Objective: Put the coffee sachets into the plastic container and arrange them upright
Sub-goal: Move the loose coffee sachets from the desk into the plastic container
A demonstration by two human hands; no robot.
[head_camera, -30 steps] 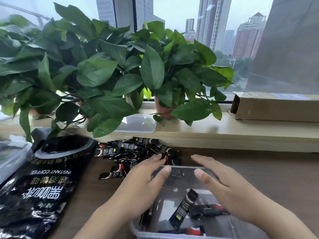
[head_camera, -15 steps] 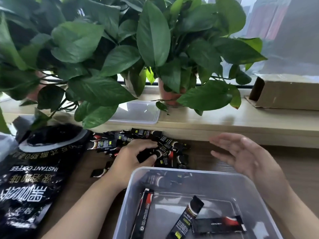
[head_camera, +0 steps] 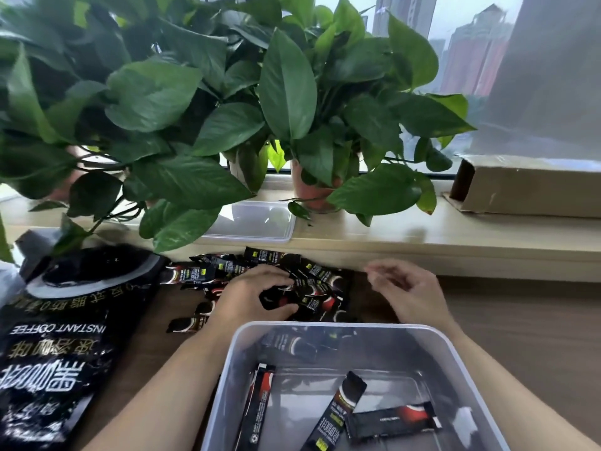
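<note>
Counting from bottom centre: one plastic container (head_camera: pixel 228 369), three coffee sachets (head_camera: pixel 349 402) inside, two leaning, one flat. Just beyond, a loose pile (head_camera: pixel 317 275), too tangled to count. Left hand (head_camera: pixel 250 294) on it, fingers and thumb curled round several. Right hand (head_camera: pixel 409 288) hovering centre right, fingers loosely curled, holding nothing. Left edge: one coffee bag (head_camera: pixel 58 336). On the sill: one lid (head_camera: pixel 257 221), one cardboard box (head_camera: pixel 527 187).

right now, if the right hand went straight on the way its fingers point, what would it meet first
Likely the piled coffee sachets: the right hand points left at them, with the left hand beyond. Height is unclear.
</note>
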